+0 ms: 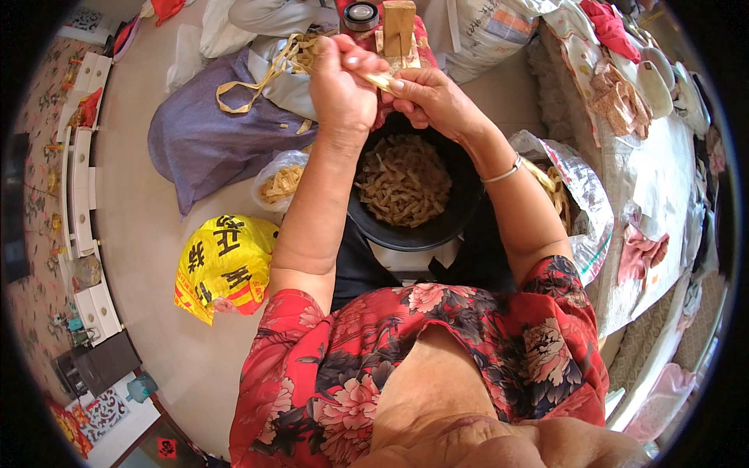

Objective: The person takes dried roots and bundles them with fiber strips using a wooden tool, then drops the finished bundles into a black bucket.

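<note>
Both hands are raised over the far rim of a black basin (409, 238). My left hand (346, 88) is closed around a pale yellow dried strip (378, 79). With thumb and fingers, my right hand (432, 98) pinches the same strip's near end. Short brownish cut pieces (404, 181) cover the basin's bottom. Beside my left hand, a long loop of dried strip (240, 108) hangs over a light cloth and a blue-grey cloth (205, 123). Just beyond the hands, an upright wooden block (399, 29) stands on a red-covered surface.
A clear bag of short pieces (284, 182) and a yellow plastic bag (228, 263) with writing lie left. To the right are a plastic bag with strips (588, 234) and a clothes-covered bed or sofa (649, 169). A woven sack (488, 38) stands beyond. White cabinets (82, 216) line the left.
</note>
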`<state>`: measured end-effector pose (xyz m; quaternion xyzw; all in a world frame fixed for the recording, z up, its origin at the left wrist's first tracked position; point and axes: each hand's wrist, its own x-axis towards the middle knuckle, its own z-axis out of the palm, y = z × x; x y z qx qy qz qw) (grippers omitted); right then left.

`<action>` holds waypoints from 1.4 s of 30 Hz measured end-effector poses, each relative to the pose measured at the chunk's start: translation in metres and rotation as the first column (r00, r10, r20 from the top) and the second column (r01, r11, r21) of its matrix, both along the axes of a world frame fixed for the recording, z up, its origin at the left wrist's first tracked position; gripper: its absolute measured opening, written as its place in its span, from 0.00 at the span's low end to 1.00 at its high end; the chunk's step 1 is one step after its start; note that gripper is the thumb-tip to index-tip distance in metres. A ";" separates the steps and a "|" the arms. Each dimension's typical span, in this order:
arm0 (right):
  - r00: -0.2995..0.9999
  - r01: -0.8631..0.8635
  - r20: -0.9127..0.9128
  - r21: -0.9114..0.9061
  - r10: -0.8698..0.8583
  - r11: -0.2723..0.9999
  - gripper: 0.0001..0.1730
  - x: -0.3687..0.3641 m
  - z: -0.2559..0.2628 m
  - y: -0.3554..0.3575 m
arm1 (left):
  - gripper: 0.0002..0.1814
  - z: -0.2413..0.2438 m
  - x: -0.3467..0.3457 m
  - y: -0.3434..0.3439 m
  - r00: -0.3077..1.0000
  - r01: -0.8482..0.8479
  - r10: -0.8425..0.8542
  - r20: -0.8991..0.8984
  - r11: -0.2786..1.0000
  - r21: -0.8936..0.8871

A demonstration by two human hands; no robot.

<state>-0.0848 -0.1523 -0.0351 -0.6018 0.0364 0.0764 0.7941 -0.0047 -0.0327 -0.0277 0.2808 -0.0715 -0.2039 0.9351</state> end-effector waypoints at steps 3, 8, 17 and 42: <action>0.997 -0.070 -0.044 0.022 0.070 0.997 0.14 -0.008 0.011 -0.002 | 0.17 0.019 0.017 0.020 0.963 -0.267 0.261 0.068 0.958 0.108; 0.992 -0.013 0.121 0.426 -0.043 0.904 0.07 -0.015 0.023 0.012 | 0.21 0.004 0.002 0.015 0.267 -0.751 0.173 0.948 0.653 0.093; 0.889 0.393 0.307 -0.132 -0.340 0.910 0.10 -0.001 -0.011 0.008 | 0.16 -0.006 -0.025 0.000 0.705 -0.408 -0.206 0.679 0.666 0.625; 1.000 -0.007 0.026 0.515 -0.008 0.857 0.05 -0.012 -0.004 -0.024 | 0.07 0.007 -0.019 0.014 0.423 -0.718 -0.393 0.817 0.404 0.566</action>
